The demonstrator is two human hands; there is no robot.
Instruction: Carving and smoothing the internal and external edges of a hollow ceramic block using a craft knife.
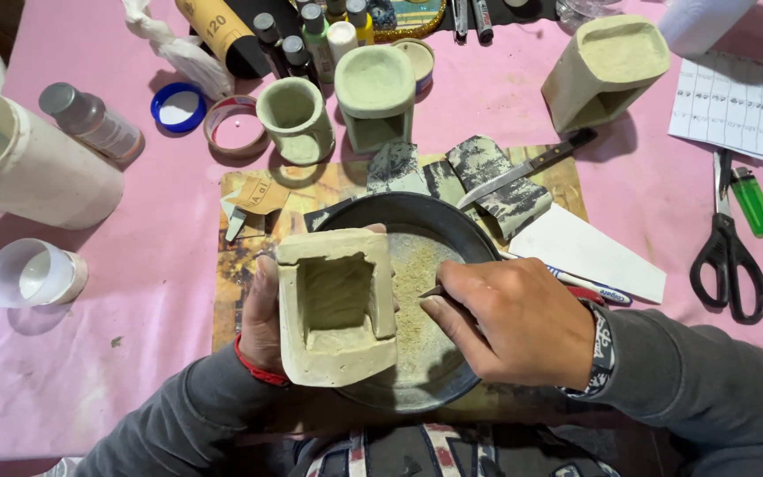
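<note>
Centrally, left hand [262,322] grips square clay vessel [337,305], tilted, hollow side facing camera, over dark round pan [461,234]. Right hand [514,322] fingers pinched on thin tool [433,291], tip just beside vessel wall. Sandy dust lies in pan. Pan rests on board [240,265] atop pink cloth [143,353]. Scissors [729,256] and green lighter [754,201] lie right; 3 more clay vessels stand behind.

Behind your work you have two pale clay vessels, a round cup [294,117] and a square-topped piece [374,95], standing just beside each other on the pink cloth [134,353]. To your right, black-handled scissors [729,252] lie near a green lighter [753,201]. At far left, a white translucent cup [33,274] sits apart.
</note>
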